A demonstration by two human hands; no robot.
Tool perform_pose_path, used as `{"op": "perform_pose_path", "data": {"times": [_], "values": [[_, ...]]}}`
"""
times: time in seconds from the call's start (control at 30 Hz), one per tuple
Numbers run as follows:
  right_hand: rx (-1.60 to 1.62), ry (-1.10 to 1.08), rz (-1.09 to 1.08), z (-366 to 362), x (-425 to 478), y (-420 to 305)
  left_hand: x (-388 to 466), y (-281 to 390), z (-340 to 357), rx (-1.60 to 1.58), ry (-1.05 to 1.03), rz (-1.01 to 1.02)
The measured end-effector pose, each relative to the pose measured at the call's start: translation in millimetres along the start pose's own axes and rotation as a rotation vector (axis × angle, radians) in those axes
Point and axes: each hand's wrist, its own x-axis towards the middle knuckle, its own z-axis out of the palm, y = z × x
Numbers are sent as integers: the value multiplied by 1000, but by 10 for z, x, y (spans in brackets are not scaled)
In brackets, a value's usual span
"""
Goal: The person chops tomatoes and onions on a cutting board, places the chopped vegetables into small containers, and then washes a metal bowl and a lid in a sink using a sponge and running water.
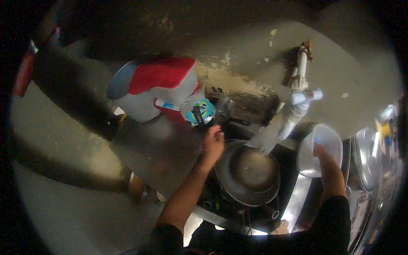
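My left hand [214, 143] is raised over the sink area with its fingers partly curled. Its fingertips are just below a turquoise-and-white packet [206, 108], which bears writing and has a dark handle-like piece [197, 115] across it. Blur hides whether the fingers touch anything. My right hand [316, 150] reaches into a white plastic tub [334, 137], and the tub's wall and shadow hide most of its fingers. Between my forearms stands a wide round metal pan [234, 191] with a shallow, dim interior.
A white plastic tap [288, 126] on a wall pipe [302, 68] overhangs the pan. A grey tub [121, 79] with a red cloth-like piece [162, 75] stands behind left. A dark slab [156, 153] lies left of my forearm. Shiny metal vessels [366, 159] line the right.
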Motion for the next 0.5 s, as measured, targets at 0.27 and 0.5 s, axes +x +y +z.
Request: {"op": "perform_pose_path", "data": {"times": [0.27, 0.5], "values": [[973, 281, 27, -395, -930, -396, 295, 1464, -137, -231, 35, 89], [1548, 374, 188, -709, -1814, -860, 1154, 3119, -374, -268, -553, 830]]}}
